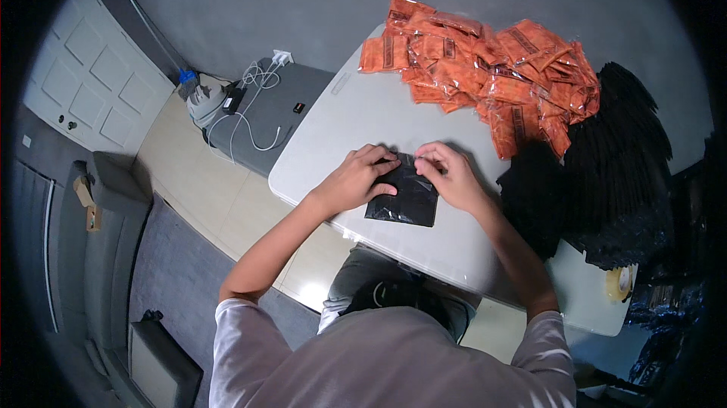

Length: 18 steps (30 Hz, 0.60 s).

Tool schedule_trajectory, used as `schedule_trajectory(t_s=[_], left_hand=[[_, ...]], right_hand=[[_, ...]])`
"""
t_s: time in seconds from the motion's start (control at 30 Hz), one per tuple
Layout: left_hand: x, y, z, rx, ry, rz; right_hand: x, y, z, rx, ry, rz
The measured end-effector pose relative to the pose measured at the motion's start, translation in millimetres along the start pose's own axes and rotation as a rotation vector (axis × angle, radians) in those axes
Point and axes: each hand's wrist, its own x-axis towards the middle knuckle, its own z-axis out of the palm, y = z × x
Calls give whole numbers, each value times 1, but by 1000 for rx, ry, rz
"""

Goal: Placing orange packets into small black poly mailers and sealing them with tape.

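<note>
A flat black plastic bag (pixel 401 207) lies on the white folding table (pixel 314 143). My left hand (pixel 356 179) rests on its left part, fingers bent and apart, thumb lower down on the bag. My right hand (pixel 450 181) is at the bag's upper right corner, thumb and index finger pinched on it. A large heap of orange items in clear bags (pixel 485 67) covers the back of the table. Thick stacks of black bags (pixel 613 166) lie to the right, beside the heap.
A tape roll (pixel 619 283) sits on a lower surface at the right. A grey bench (pixel 254 132) at the back left carries cables and a power adapter (pixel 233 99). A white door (pixel 91 67), grey sofa (pixel 110 256) and dark rug (pixel 182 256) are to the left.
</note>
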Motion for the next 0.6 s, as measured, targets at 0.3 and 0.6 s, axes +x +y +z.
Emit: schedule_trajectory(t_s=[0.3, 0.6], left_hand=[[-3, -6, 4, -155, 50, -33], [3, 9, -1, -106, 74, -112]], right_hand=[[22, 40, 4, 954, -13, 306], [18, 36, -1, 901, -79, 301]])
